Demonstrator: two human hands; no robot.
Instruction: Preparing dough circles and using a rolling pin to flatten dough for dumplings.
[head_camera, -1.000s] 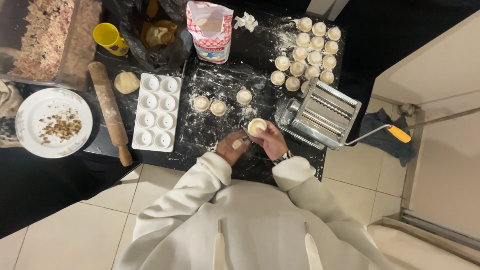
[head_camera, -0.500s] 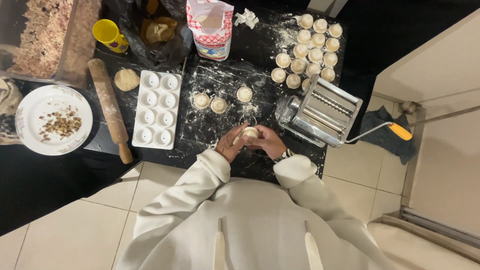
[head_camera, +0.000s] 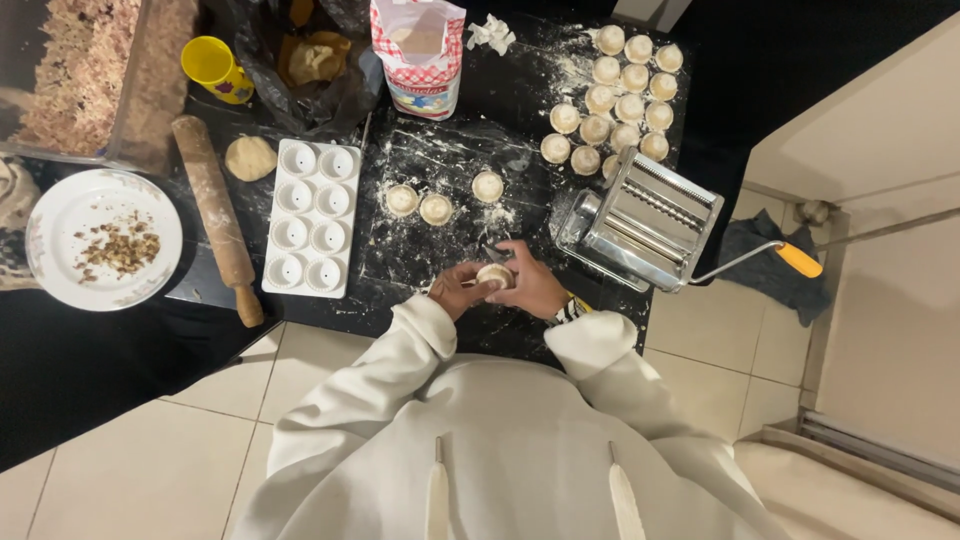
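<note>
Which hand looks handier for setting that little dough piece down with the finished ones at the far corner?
Probably the right hand. It cups the dough piece and sits on the side of the finished pieces, beyond the pasta roller. The left hand would have to cross over.

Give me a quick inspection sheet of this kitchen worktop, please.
Surface: black worktop, dusted with flour.
Job's things: small dough round held between both hands.
Clutter: three filled rounds, white mould tray, rolling pin, pasta machine, flour bag, yellow cup, plate, finished pieces.
Grip: left hand and right hand closed around the dough.
Cables: nothing seen.
Surroundings: tiled floor.
</note>
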